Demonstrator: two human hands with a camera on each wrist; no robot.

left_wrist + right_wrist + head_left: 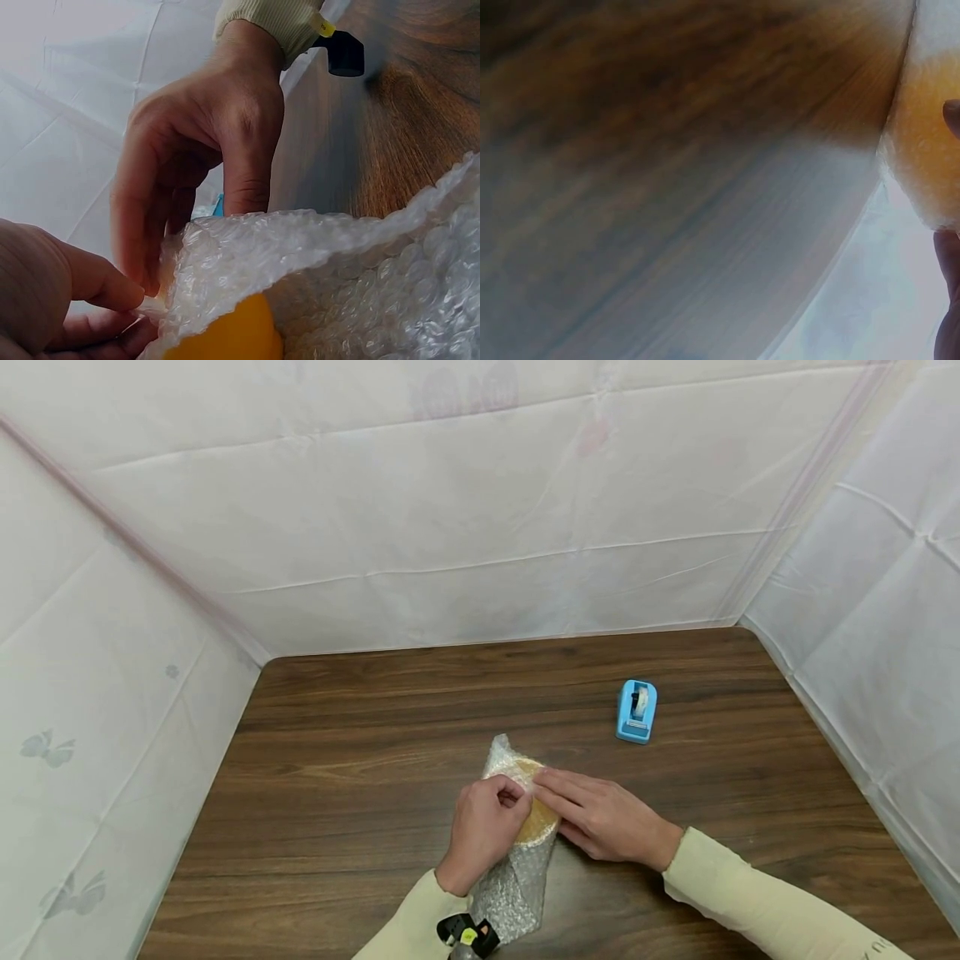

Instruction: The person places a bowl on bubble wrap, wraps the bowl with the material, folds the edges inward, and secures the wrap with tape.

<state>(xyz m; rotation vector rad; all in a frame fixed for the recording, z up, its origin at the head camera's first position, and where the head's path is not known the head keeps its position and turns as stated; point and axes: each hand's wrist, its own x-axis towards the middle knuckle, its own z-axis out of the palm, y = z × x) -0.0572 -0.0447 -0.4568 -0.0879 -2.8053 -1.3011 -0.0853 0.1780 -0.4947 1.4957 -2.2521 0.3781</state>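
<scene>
A yellow object of unclear kind is wrapped in clear bubble wrap on the table. In the left wrist view its bare yellow surface shows under a raised flap. My left hand is over the wrap's left side, finger and thumb pinching a thin clear edge of it. From the right, my right hand holds the wrapped object, fingers over the top and thumb at its side. Only two of its fingertips show in the right wrist view. The object's underside is hidden.
A light blue tape dispenser with a roll of tape stands farther back, to the right of the hands. White sheets hang behind and on both sides of the dark wooden table.
</scene>
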